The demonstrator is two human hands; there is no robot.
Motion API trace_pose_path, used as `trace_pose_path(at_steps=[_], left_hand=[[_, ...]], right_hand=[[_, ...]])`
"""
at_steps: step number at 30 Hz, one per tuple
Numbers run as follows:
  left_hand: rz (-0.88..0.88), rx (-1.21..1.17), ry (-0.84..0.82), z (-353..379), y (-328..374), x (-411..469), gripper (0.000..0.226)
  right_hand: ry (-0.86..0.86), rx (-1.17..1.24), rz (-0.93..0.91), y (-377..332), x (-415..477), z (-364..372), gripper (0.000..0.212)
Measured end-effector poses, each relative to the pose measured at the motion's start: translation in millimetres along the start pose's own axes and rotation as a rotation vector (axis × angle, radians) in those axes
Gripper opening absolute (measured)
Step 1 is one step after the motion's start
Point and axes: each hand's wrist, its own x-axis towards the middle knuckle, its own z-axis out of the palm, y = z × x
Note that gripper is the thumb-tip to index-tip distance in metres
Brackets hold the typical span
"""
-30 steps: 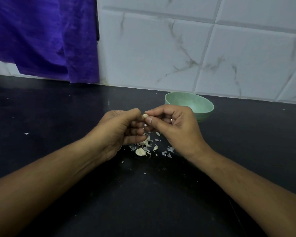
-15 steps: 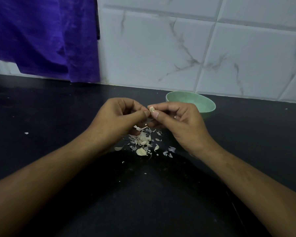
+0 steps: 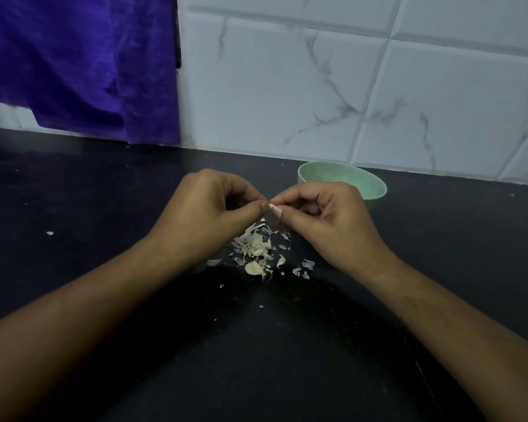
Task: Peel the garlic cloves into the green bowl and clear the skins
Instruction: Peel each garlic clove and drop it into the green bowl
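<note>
A small pale garlic clove (image 3: pixel 271 205) is pinched between the fingertips of my left hand (image 3: pixel 209 213) and my right hand (image 3: pixel 325 216), held a little above the black counter. Only the clove's tip shows between the thumbs. Directly below the hands lies a heap of garlic skins (image 3: pixel 256 246) with a few larger pale pieces among it. The green bowl (image 3: pixel 369 184) stands behind my right hand, near the wall; its inside is partly hidden by that hand.
The black counter (image 3: pixel 104 208) runs to a white marbled tile wall (image 3: pixel 348 86). A purple cloth (image 3: pixel 80 65) hangs at the back left. A stray skin flake (image 3: pixel 49 233) lies far left.
Both hands have risen slightly above the skin pile, still working the clove between the fingertips. More of the pile shows beneath them, and another skin piece lies at its left edge.
</note>
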Motion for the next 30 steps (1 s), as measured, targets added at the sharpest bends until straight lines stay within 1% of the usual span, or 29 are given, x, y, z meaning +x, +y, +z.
trace_pose_path(at_steps=[7, 10, 14, 17, 19, 22, 25, 30], left_hand=[[0.065, 0.212, 0.015, 4.8, -0.2, -4.0, 0.009], [0.078, 0.218, 0.043, 6.0, 1.3, -5.6, 0.015], [0.103, 0.285, 0.074, 7.9, 4.5, -8.2, 0.015], [0.131, 0.331, 0.073, 8.5, 3.8, -8.2, 0.015], [0.126, 0.273, 0.063, 7.8, 1.2, -6.7, 0.014], [0.067, 0.073, 0.031, 6.3, -4.4, -2.2, 0.010], [-0.012, -0.115, -0.012, 5.1, -8.0, 1.5, 0.010], [-0.025, -0.183, -0.066, 0.0, -7.9, 2.0, 0.006]], right_hand=[[-0.032, -0.233, -0.090, -3.1, -1.7, 3.3, 0.007], [-0.017, -0.236, -0.097, -4.2, -2.7, 5.2, 0.007], [-0.016, -0.277, -0.139, -4.2, -2.1, 6.9, 0.009], [-0.022, -0.239, -0.128, -3.0, -1.4, 5.9, 0.009], [-0.018, -0.161, -0.081, -1.2, -1.2, 4.8, 0.008], [0.000, -0.005, -0.017, 1.2, 0.4, 0.0, 0.008], [-0.003, 0.075, -0.007, 2.6, 1.6, -3.6, 0.007], [-0.025, 0.187, 0.052, 4.5, 1.6, -3.9, 0.008]])
